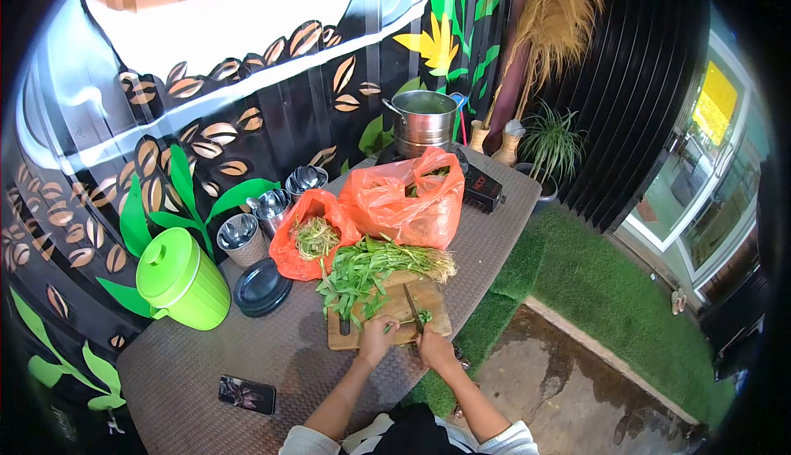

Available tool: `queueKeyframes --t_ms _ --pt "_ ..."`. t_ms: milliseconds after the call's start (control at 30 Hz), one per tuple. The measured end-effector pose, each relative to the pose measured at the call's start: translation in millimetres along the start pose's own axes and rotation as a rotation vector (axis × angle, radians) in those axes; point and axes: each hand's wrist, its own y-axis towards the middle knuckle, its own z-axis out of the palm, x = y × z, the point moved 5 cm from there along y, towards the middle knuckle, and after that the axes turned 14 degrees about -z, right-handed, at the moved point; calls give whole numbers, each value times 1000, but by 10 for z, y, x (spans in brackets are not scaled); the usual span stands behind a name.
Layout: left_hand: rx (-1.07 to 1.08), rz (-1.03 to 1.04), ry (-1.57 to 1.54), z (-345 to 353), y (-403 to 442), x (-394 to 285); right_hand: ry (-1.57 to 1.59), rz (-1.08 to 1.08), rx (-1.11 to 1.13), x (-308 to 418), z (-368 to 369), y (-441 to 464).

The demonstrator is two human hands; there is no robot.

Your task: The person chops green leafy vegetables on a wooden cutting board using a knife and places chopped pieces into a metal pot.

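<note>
Well to the left of the left hand, a green lidded tub stands on the bench, with a phone lying nearer the person and black plates beyond it. Ahead and to the left of that hand sits a small red bag of stalks. The left hand is closed, fingers curled at the near edge of the board, pinching what seems to be a thin stem, though it is too small to be sure. Just ahead of both hands, the greens lie across the far part of the board and beyond it, leaves to the left, root ends to the right. They look light and limp, perhaps slippery if wet, and the leaves would bruise easily; the firmer stems seem the better place to hold, gathered in a bunch. The right hand is wrapped around the handle of a knife, stiff and light by its look, its blade pointing away; the handle is the safe hold.
</note>
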Motion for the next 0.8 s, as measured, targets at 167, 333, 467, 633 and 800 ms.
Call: queueKeyframes --t_ms 167,333,467,633,800 --pt "-66 74 58 49 -30 -29 -41 -24 -45 91 -33 -53" --pt "-129 75 89 13 -72 -67 -13 5 -55 54 63 117" --pt "-154 60 45 17 -79 -63 -7 -33 -48 63 5 102" --pt "-161 33 50 37 -53 27 -36 76 -58 161 90 48" --pt "-140 50 -6 33 -54 48 19 25 -41 138 39 130"
